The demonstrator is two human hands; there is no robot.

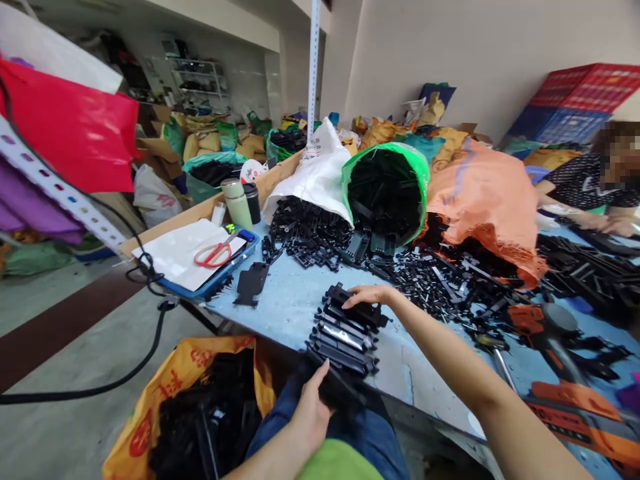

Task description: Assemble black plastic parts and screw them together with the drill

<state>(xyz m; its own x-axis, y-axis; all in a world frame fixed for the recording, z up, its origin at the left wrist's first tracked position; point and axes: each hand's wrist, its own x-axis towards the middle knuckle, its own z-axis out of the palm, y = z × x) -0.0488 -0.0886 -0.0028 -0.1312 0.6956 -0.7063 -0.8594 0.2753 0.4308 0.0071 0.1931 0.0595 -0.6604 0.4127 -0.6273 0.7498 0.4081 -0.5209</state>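
At the lower left of the frame, a yellow bag (265, 373) full of black pieces stands below the edge of my blue table (290, 300). Above it, at centre left, a blue tray (200, 291) carries white paper and red-handled scissors (213, 255); a flat black plate (251, 283) lies to its right. My left hand (313, 413), low in the centre, grasps a blurred black piece (345, 393), thumb uppermost, just off the table's near edge. Right above, mid-frame, sits a row of black parts (343, 337), side by side; my right hand (367, 297) has its fingers on the farthest one, though I cannot tell whether they pinch it or merely rest there. Behind, a white sack (315, 180), a green sack (423, 180) and an orange sack (487, 193) spill black pieces. An orange-and-black power tool (570, 403) lies lower right.
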